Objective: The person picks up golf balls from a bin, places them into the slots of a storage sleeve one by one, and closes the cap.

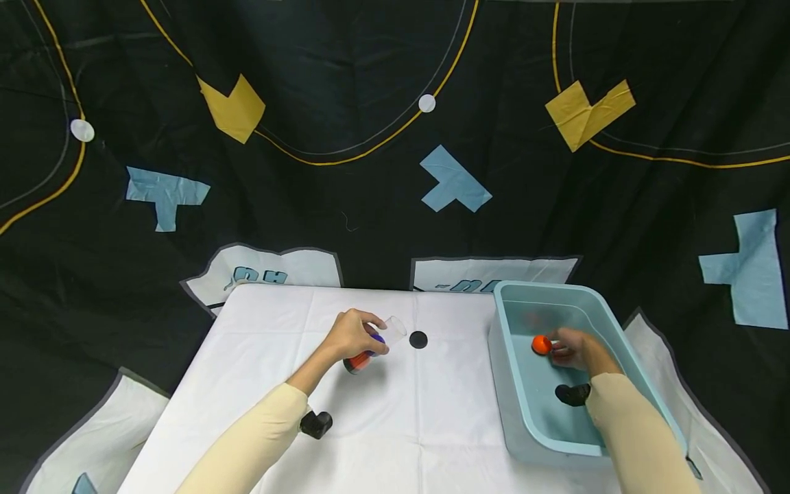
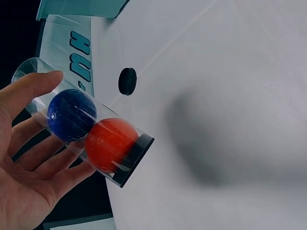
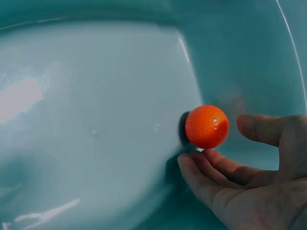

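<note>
Holds the right hand [image 1: 570, 348] spread in the bin [image 1: 506, 384] at right, beside an orange ball [image 3: 207, 127]; cannot tell if touching. Grips a clear tube [image 2: 93, 125] at left with the left hand [image 1: 353, 335], partly hiding its blue ball [image 2: 72, 115] from above.

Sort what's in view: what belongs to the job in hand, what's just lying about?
Job, apparently: left hand, clear tube, blue ball, red ball, right hand, orange ball, blue bin; probably the black disc.
Seemingly incidental: yellow tape, blue tape, white dots.

Hands [image 2: 29, 175] [image 3: 252, 189] — cropped in both wrist views, blue ball [image 2: 72, 116] — partly hidden in head view
</note>
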A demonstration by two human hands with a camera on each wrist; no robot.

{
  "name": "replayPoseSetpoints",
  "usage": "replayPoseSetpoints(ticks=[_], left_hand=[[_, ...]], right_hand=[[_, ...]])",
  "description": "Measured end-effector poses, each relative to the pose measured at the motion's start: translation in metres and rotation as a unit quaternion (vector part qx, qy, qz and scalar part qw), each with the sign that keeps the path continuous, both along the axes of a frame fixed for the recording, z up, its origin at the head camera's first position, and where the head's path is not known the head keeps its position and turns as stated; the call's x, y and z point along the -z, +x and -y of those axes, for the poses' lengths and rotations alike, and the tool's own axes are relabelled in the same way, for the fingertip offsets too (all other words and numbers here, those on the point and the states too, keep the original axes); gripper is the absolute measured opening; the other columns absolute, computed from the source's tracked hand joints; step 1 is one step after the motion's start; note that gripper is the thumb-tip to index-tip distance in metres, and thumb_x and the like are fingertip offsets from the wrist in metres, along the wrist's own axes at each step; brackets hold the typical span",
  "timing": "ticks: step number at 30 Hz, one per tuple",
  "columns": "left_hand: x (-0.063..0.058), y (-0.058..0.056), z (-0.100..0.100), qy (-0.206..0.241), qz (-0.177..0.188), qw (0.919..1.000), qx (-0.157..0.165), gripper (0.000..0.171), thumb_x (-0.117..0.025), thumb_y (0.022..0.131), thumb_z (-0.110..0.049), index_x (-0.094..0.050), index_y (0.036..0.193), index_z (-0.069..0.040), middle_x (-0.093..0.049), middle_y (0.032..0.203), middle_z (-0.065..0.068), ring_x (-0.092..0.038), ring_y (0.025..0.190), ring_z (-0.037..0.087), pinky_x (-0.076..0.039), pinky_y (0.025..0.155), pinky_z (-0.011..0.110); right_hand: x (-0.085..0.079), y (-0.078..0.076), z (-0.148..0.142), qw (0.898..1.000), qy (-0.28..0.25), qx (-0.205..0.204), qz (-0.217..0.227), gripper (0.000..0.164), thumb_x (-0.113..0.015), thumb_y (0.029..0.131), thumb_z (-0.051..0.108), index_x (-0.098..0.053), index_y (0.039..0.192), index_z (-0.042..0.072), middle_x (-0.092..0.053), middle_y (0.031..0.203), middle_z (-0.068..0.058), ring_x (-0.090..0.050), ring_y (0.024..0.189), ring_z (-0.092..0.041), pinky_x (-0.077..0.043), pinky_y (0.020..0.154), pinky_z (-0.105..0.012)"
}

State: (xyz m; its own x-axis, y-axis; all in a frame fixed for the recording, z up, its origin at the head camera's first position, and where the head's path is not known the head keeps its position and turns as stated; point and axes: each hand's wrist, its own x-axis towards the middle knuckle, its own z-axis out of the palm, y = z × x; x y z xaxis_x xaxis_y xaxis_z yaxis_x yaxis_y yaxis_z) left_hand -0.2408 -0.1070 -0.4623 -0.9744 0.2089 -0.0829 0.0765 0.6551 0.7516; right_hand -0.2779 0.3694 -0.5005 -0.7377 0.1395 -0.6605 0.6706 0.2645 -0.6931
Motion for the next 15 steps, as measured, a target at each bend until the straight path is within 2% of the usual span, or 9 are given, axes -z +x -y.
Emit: replayPoseSetpoints(ticks=[6, 12, 15], left_hand=[[0.0009, -0.0003, 0.0016, -0.001, -0.002, 1.0000, 0.003, 0.042, -0.094, 0.068, -0.021, -0.078, 0.106, -0.010, -0.079, 0.096, 0.009, -0.073, 0.088, 0.024, -0.060, 0.079, 0.037], [0.0009, -0.0009, 0.0020, 0.000, -0.003, 1.0000, 0.002, 0.040, -0.094, 0.069, -0.020, -0.079, 0.104, -0.011, -0.079, 0.095, 0.009, -0.073, 0.086, 0.023, -0.060, 0.077, 0.036], [-0.0001, -0.0004, 0.0015, 0.002, -0.003, 1.0000, 0.001, 0.039, -0.094, 0.069, -0.020, -0.079, 0.103, -0.012, -0.079, 0.095, 0.009, -0.073, 0.087, 0.024, -0.060, 0.078, 0.037]], right_hand=[[0.0057, 0.0017, 0.0014, 1.000, -0.008, 0.014, 0.004, 0.050, -0.048, 0.103, 0.012, -0.030, 0.142, -0.013, -0.039, 0.133, -0.034, -0.057, 0.104, -0.036, -0.053, 0.101, -0.041], [0.0078, 0.0015, 0.0071, 1.000, -0.014, 0.002, -0.007, 0.048, -0.052, 0.103, 0.015, -0.032, 0.137, -0.014, -0.036, 0.134, -0.032, -0.051, 0.110, -0.039, -0.048, 0.108, -0.044], [0.0105, -0.0008, 0.0094, 1.000, -0.005, 0.017, -0.007, 0.049, -0.054, 0.102, 0.013, -0.033, 0.137, -0.013, -0.037, 0.134, -0.031, -0.049, 0.113, -0.041, -0.047, 0.109, -0.046]])
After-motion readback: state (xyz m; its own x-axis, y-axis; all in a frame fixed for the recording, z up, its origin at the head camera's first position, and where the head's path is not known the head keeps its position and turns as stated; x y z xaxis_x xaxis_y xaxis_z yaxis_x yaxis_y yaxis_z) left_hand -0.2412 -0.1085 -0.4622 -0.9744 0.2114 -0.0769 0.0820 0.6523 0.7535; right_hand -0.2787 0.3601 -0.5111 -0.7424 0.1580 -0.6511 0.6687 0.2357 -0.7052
